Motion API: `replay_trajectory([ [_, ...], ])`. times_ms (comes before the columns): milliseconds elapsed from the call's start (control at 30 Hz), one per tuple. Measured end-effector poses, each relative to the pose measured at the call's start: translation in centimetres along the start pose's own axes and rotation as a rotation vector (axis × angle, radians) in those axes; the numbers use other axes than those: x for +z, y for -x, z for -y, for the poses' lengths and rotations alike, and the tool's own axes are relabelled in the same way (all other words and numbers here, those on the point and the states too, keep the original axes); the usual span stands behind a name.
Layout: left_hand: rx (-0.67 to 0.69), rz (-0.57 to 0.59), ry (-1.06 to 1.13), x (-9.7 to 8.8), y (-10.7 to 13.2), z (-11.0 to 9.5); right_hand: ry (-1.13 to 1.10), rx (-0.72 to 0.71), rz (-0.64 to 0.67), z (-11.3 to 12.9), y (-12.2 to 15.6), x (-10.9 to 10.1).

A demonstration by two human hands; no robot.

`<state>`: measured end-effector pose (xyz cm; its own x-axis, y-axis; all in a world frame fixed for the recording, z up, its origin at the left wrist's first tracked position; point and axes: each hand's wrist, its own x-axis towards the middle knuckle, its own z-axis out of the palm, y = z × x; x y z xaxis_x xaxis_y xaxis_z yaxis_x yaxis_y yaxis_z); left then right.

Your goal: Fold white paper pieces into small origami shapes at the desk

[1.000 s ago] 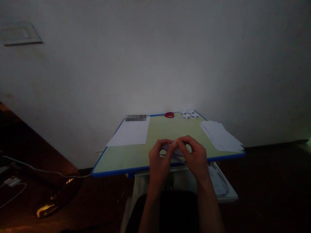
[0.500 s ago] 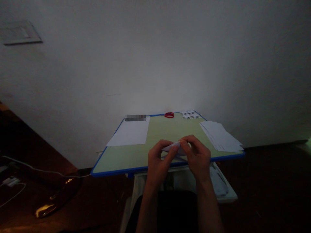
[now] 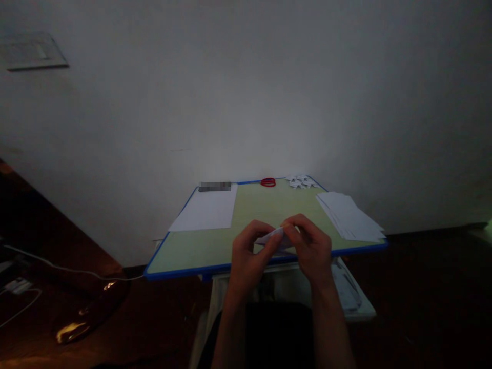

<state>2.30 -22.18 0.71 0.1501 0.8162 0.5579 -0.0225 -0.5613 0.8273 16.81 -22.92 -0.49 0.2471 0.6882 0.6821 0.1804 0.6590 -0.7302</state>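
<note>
Both my hands meet over the near edge of a small green table [image 3: 200, 246] with a blue rim. My left hand [image 3: 249, 256] and my right hand [image 3: 312, 248] each pinch a small folded piece of white paper [image 3: 273, 237] between fingertips and thumb. The paper is held just above the tabletop and is mostly hidden by my fingers.
A single white sheet [image 3: 207, 209] lies at the table's left. A stack of white sheets [image 3: 348, 215] lies at the right. At the far edge sit a red ring-shaped object [image 3: 268, 182] and several small folded paper pieces [image 3: 300, 180]. White cables [image 3: 46, 264] run across the dark floor at the left.
My hands have shifted slightly on the folded paper, with the fingertips drawn closer over it. Nothing on the table has moved.
</note>
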Motion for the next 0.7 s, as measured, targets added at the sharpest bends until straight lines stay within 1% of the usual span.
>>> replay_trajectory([
  [200, -0.05, 0.031, 0.054, -0.02, -0.01, 0.0, 0.012, -0.016, 0.066, -0.06, -0.03, -0.1],
  [433, -0.014, 0.033, 0.072, -0.28, -0.03, 0.24, 0.011, -0.013, 0.08, -0.03, 0.07, -0.04],
  [600, -0.011, -0.008, -0.022, -0.33, 0.13, 0.52, 0.0, -0.016, 0.054, -0.05, 0.06, 0.18],
  [700, -0.02, -0.004, -0.062, -0.34, 0.06, 0.46, 0.016, -0.003, 0.037, -0.24, 0.12, 0.16],
])
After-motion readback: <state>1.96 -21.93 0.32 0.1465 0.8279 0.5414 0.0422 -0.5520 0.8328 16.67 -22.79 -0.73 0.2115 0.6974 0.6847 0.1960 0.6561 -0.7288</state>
